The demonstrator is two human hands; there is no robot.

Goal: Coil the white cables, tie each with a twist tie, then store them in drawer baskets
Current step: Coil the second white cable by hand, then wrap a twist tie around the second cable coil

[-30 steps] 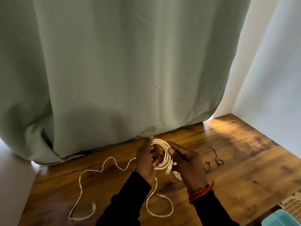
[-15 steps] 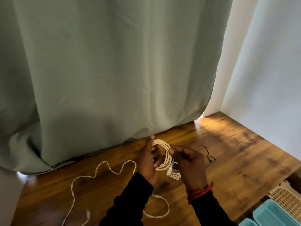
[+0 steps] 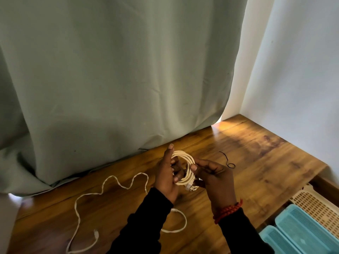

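Note:
Above the wooden table (image 3: pixel 266 162) I hold a coiled white cable (image 3: pixel 185 158) between both hands. My left hand (image 3: pixel 166 175) has its fingers curled through the coil from the left, thumb up. My right hand (image 3: pixel 214 175) pinches the coil's right side, where a clear plug end hangs. A second white cable (image 3: pixel 110 182) lies loose and wavy on the table at the left. One black twist tie (image 3: pixel 228 161) lies on the table just right of my hands.
A green curtain (image 3: pixel 119 79) hangs down onto the table's back edge. At the lower right, beside the table, stand a cream drawer basket (image 3: pixel 319 204) and two turquoise baskets (image 3: pixel 300 228). A white wall closes the right side.
The view has swung right and down, bringing the baskets further into sight. Both hands keep hold of the coil. Only one black tie shows now, where two showed a second ago.

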